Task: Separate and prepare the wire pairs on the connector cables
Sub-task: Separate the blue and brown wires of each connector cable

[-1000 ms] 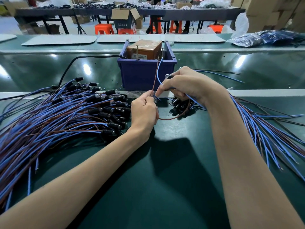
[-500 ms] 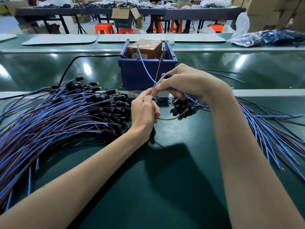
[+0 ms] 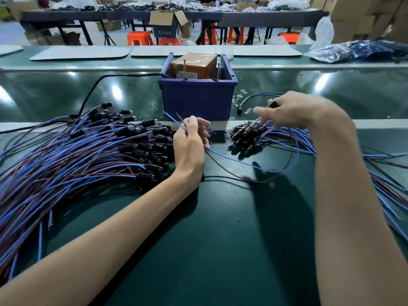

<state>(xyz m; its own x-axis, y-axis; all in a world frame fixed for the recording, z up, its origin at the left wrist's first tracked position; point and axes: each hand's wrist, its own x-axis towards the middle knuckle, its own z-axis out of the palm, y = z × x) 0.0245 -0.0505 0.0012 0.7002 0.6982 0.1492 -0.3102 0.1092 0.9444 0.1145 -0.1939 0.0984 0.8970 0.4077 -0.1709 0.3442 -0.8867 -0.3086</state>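
Swung rightward, the right hand [image 3: 293,111] hangs blurred above cylindrical black plugs [image 3: 245,135]; I cannot tell its grip. Left hand [image 3: 189,146] pinches a thin blue-and-brown wire pair [image 3: 174,120] looping over the smooth green table [image 3: 220,239].

Cable pile [image 3: 77,155] left on the table [image 3: 220,239], second pile [image 3: 249,135] right, bin [image 3: 196,100] behind between them, box [image 3: 194,65] inside.

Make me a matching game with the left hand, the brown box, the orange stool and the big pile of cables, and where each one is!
Things:
1. left hand
2. brown box
3. orange stool
4. big pile of cables

Places:
A. inside the blue bin
B. far back, by the dark tables
C. spread over the left side of the green table
D. fingers holding a blue and brown wire pair

Pairs: 1-D, 2-A, 3-B, 4-C.
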